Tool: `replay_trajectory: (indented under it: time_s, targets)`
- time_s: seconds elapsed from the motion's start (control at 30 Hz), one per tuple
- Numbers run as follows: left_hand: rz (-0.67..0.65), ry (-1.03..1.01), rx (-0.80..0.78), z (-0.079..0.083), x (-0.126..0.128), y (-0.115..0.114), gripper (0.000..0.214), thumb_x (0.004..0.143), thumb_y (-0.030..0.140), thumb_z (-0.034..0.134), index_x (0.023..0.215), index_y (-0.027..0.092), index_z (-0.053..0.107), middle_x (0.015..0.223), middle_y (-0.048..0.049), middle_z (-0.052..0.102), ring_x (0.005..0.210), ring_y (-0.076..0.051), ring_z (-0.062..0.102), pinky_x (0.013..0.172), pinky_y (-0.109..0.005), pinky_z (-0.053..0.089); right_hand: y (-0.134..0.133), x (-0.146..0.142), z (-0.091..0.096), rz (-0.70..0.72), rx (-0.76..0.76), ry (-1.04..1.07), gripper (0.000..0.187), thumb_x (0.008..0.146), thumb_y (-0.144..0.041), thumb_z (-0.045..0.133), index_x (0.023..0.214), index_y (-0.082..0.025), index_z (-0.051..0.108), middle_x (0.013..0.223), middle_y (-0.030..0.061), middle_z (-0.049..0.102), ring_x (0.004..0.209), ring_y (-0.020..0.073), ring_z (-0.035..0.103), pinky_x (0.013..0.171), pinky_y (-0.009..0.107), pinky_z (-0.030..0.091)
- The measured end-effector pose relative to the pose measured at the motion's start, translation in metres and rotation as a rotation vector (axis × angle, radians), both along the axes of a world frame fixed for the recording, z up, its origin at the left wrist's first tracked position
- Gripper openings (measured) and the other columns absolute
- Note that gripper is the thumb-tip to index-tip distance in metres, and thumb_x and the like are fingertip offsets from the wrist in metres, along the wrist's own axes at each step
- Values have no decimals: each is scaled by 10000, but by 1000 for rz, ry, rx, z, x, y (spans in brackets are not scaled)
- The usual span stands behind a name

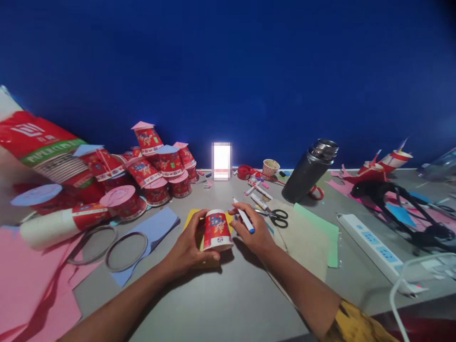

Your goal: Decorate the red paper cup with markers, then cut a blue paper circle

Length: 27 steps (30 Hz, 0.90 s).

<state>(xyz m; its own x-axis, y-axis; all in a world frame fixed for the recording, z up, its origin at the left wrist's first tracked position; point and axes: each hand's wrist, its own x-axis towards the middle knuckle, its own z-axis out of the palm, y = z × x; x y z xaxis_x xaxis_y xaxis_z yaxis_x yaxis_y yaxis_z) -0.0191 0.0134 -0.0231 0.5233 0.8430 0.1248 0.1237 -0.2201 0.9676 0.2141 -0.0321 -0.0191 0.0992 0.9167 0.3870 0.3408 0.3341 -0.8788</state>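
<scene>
My left hand (192,244) is wrapped around the left side of a red patterned paper cup (217,230), its wider white-rimmed end toward me and slightly tilted. Between the fingers of my right hand (252,230) sits a white marker (244,216) with a blue end pointing toward me. The right fingertips are close to the cup's right side; whether they touch it I cannot tell. Under and behind the cup lies a yellow paper sheet (192,216), partly covered by my left hand.
Decorated red cups (158,164) are stacked at left, beside pink paper (32,285) and grey tape rings (126,251). Black-handled scissors (279,217), loose markers (263,191), a dark flask (308,173), green paper (320,228) and a white power strip (377,251) lie or stand to the right.
</scene>
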Motion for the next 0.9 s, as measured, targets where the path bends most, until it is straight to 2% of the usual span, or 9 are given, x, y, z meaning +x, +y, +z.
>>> replay_trajectory:
  time_s: [0.1, 0.2, 0.3, 0.4, 0.47, 0.5, 0.63, 0.73, 0.9]
  targets:
    - [-25, -74, -78, 1, 0, -1, 1202, 541, 800, 975, 1478, 275, 437, 1496, -199, 614, 1369, -447, 645, 1221, -691, 466, -2, 1, 3, 109, -88, 168, 559, 867, -391, 798, 1384, -244, 645, 1294, 102, 799, 909, 191, 742, 825, 345, 640]
    - [-62, -132, -155, 1, 1, -4, 1190, 546, 809, 968, 1487, 312, 435, 1542, -195, 608, 1412, -466, 626, 1216, -686, 485, -2, 4, 0, 200, -188, 256, 814, 727, -532, 945, 1429, -272, 624, 1452, 135, 737, 1143, 276, 747, 944, 414, 644]
    - [-65, -184, -178, -7, 5, -5, 1206, 529, 841, 951, 1495, 323, 447, 1539, -202, 621, 1385, -494, 645, 1165, -707, 535, -2, 7, -7, 265, -239, 325, 1055, 596, -654, 1022, 1486, -293, 585, 1573, 160, 653, 1327, 356, 695, 1116, 513, 587]
    - [-29, -208, -202, -19, 9, -4, 1248, 490, 879, 932, 1502, 325, 456, 1517, -217, 638, 1338, -516, 672, 1112, -713, 575, -3, 10, -12, 271, -238, 199, 1225, 488, -692, 1057, 1539, -297, 566, 1612, 163, 609, 1436, 408, 623, 1228, 566, 496]
    - [-16, -218, -239, -24, 10, -4, 1285, 449, 890, 934, 1503, 321, 469, 1486, -221, 655, 1305, -519, 689, 1080, -698, 600, -4, 13, -13, 252, -236, 65, 1226, 502, -690, 1053, 1555, -286, 573, 1597, 164, 611, 1463, 422, 597, 1249, 568, 470]
    - [-19, -213, -265, -24, 9, -5, 1267, 480, 862, 948, 1518, 320, 463, 1510, -217, 638, 1339, -512, 672, 1110, -687, 585, -5, 14, -12, 247, -238, 17, 1192, 535, -685, 1044, 1555, -280, 579, 1586, 166, 615, 1457, 420, 602, 1241, 561, 478]
    - [-53, -183, -285, -11, 2, -5, 1373, 502, 816, 975, 1631, 308, 379, 1699, -228, 456, 1539, -508, 503, 1237, -670, 485, -6, 18, -5, 233, -177, -100, 1148, 576, -652, 1044, 1541, -242, 576, 1544, 175, 635, 1430, 403, 622, 1234, 533, 484]
    - [-84, -132, -282, 5, -3, -1, 1323, 607, 766, 970, 1678, 293, 352, 1776, -226, 338, 1616, -486, 407, 1291, -634, 431, -6, 19, -2, 228, -177, -137, 1138, 605, -661, 1030, 1554, -244, 559, 1529, 170, 638, 1424, 391, 621, 1220, 526, 496]
    - [-195, -1, -272, 36, -4, 5, 1165, 700, 524, 989, 1653, 257, 375, 1695, -222, 460, 1542, -455, 524, 1219, -607, 520, -7, 17, -1, 232, -175, -111, 1124, 627, -730, 988, 1545, -238, 565, 1533, 176, 630, 1427, 392, 614, 1220, 534, 492]
